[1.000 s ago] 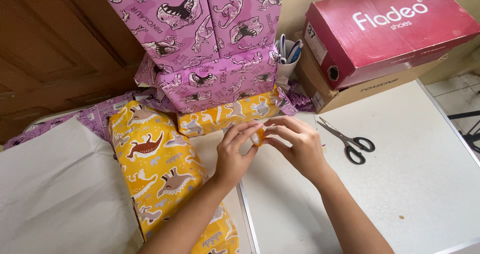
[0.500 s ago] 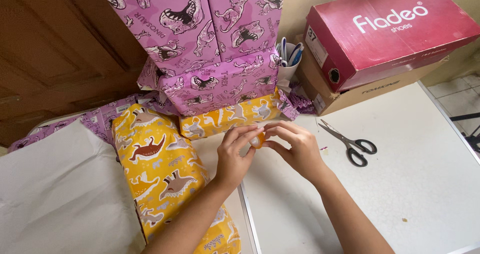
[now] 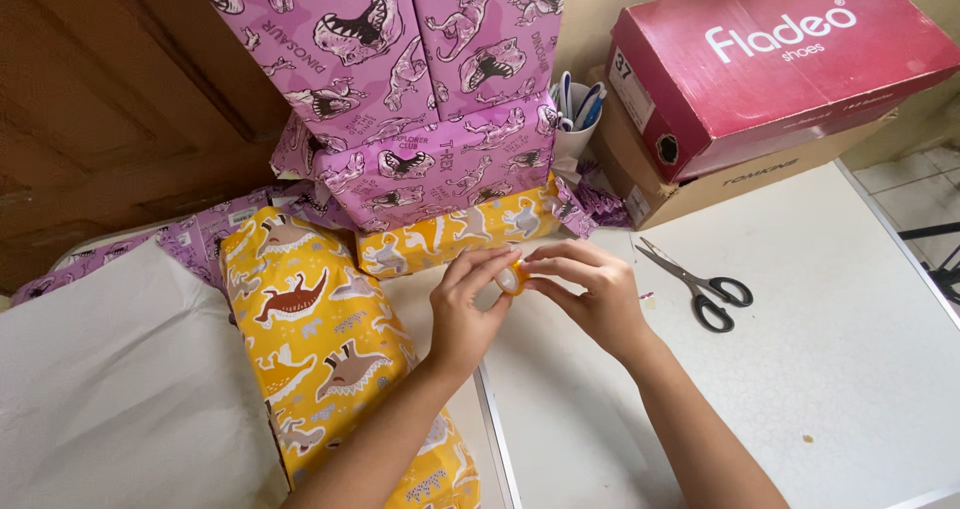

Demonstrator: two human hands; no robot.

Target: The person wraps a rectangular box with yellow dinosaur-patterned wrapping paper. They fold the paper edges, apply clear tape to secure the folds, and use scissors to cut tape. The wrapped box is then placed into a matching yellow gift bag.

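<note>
I observed both hands meeting above the white counter [image 3: 800, 369]. The left hand [image 3: 465, 314] and right hand [image 3: 590, 294] were each pinched shut on 1 small orange roll of tape [image 3: 516, 274], held between their fingertips just in front of the flat yellow dinosaur-print parcel [image 3: 450, 234]. A larger yellow wrapped parcel [image 3: 310, 339] lay beside the left forearm. I noted 2 purple wrapped boxes [image 3: 420, 99] stacked behind. Black-handled scissors [image 3: 700, 287] lay near the right hand, apart from it, below a red shoebox [image 3: 780, 59].
</note>
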